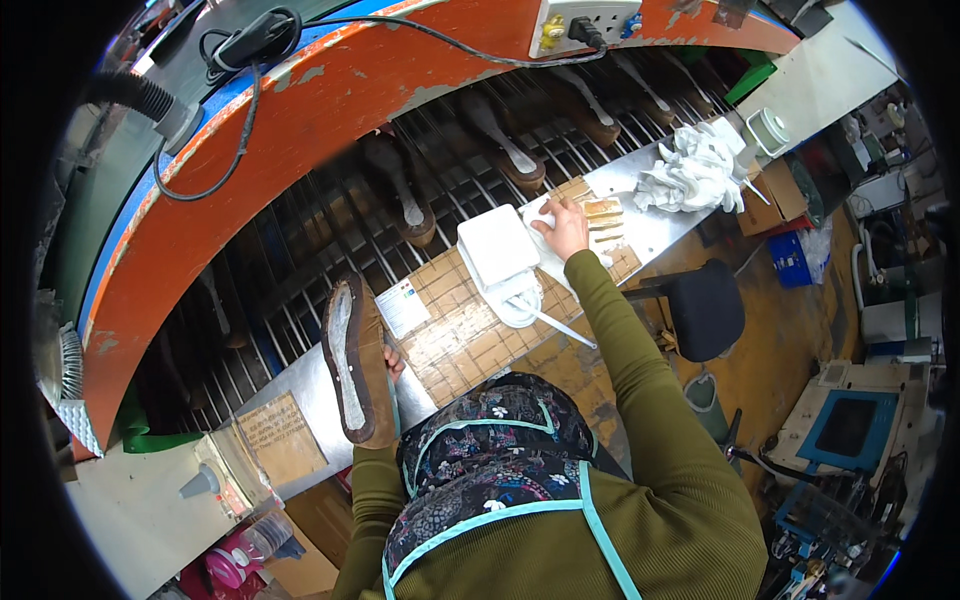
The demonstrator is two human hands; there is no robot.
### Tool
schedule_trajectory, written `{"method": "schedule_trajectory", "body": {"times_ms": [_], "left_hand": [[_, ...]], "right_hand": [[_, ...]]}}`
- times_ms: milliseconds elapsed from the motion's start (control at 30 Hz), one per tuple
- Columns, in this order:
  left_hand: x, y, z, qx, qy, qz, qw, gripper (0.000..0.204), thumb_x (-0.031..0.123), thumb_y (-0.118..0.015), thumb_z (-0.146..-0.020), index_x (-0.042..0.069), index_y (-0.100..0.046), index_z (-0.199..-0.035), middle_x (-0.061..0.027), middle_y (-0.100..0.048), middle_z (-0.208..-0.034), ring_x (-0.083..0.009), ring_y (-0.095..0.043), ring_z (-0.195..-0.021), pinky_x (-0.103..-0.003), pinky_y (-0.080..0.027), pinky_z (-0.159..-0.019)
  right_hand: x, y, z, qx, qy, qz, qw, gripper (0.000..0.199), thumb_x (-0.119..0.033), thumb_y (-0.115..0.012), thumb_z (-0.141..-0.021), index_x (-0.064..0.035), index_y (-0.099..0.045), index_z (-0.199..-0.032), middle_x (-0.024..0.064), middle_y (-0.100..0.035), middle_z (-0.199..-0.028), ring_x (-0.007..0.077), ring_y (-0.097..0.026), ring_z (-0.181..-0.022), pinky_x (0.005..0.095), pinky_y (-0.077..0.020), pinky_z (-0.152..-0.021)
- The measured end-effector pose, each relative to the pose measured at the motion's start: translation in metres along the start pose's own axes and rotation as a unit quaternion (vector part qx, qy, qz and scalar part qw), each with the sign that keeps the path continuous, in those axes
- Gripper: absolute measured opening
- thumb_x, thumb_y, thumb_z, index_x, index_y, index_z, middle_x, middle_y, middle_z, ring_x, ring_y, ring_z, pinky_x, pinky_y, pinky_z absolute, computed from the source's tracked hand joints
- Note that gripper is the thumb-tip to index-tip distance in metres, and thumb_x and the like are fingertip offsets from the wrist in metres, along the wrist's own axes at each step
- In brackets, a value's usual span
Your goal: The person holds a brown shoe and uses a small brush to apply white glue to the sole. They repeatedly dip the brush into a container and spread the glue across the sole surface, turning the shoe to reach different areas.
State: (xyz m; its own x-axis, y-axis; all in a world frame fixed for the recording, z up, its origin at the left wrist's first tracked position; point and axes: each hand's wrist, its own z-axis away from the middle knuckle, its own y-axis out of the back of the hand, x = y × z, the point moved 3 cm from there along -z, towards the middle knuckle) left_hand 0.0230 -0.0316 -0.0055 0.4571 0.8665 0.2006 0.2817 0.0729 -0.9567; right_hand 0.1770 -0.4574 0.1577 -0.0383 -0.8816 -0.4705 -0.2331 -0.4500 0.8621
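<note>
My left hand (394, 363) grips a brown shoe upper (375, 390) from its right side. The underside of the shoe upper faces up and shows a long pale strip with a dark border. Most of that hand is hidden behind the shoe. On the right, my right hand (563, 228) has its fingers closed on a white wad (541, 222), which looks like cloth or paper. Just left of it stands a white square container (497, 246). Beside the right fingers lie several yellowish-brown blocks (603, 208). A white-handled brush (545, 318) rests below the container.
Several brown shoe uppers (500, 140) lie on a rack of metal rods under an orange arched machine edge (330, 110). Crumpled white cloths (690, 170) are heaped on the right. Cardboard with crossed lines (450, 340) covers the ledge. A black chair (705, 310) stands beyond my right arm.
</note>
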Motion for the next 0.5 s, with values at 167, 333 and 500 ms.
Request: {"method": "schedule_trajectory", "body": {"times_ms": [167, 333, 500], "left_hand": [[0.001, -0.001, 0.000, 0.017, 0.001, 0.008, 1.000, 0.033, 0.034, -0.051, -0.095, 0.005, -0.057, -0.110, -0.0068, -0.050, -0.099, -0.0207, -0.048, -0.093, -0.037, -0.040, -0.083], [-0.001, -0.006, -0.002, 0.021, 0.010, -0.001, 1.000, 0.033, 0.034, -0.051, -0.095, 0.006, -0.058, -0.110, -0.0069, -0.050, -0.099, -0.0209, -0.048, -0.093, -0.037, -0.040, -0.083], [-0.002, -0.014, -0.003, 0.029, 0.026, -0.010, 0.999, 0.035, 0.037, -0.051, -0.094, 0.009, -0.058, -0.113, -0.0072, -0.050, -0.098, -0.0214, -0.048, -0.093, -0.036, -0.040, -0.082]], "right_hand": [[0.002, 0.003, -0.009, -0.032, 0.030, 0.022, 0.999, 0.036, -0.037, -0.082, -0.068, -0.0100, -0.067, -0.087, 0.0126, -0.060, -0.095, 0.0318, -0.057, -0.101, 0.0448, -0.0431, -0.085], [0.002, -0.009, 0.004, -0.009, 0.072, 0.032, 0.997, 0.026, -0.027, -0.079, -0.071, -0.0081, -0.073, -0.087, 0.0155, -0.063, -0.090, 0.0334, -0.060, -0.095, 0.0430, -0.0474, -0.081], [0.020, -0.018, 0.009, 0.027, -0.009, -0.066, 0.997, 0.016, -0.018, -0.073, -0.079, -0.0038, -0.074, -0.088, 0.0189, -0.068, -0.077, 0.0351, -0.066, -0.071, 0.0393, -0.0529, -0.067]]}}
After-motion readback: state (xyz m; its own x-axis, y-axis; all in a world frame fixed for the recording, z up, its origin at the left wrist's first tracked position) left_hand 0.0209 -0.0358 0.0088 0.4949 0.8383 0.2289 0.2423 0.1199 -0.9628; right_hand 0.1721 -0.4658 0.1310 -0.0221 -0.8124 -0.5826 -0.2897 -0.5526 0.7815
